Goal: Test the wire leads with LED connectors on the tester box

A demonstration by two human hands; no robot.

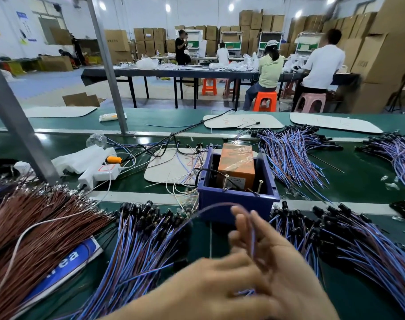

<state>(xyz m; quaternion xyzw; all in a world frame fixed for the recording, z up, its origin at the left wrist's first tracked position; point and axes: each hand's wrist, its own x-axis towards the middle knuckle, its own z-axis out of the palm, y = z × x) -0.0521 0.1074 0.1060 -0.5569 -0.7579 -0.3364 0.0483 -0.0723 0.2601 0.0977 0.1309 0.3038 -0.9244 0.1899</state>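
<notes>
The tester box (237, 197) is a blue bin in the middle of the bench. It holds an orange unit (237, 165), and two upright screws (225, 181) stand at its front. Just in front of the bin, my right hand (280, 257) has its fingers pointing up and pinches a blue-purple wire lead (210, 207). The lead arcs left toward the pile of leads with black LED connectors (141, 241). My left hand (208, 285) meets the right one and grips the lead's lower part, where loose ends show between the hands. Both hands are motion-blurred.
Brown wires (35, 227) fan out at the left over a blue sign (65, 264). More blue-purple lead piles lie right (349, 248) and behind (291, 155). A white power strip (99, 172) and cables sit left of the bin. People work at far tables.
</notes>
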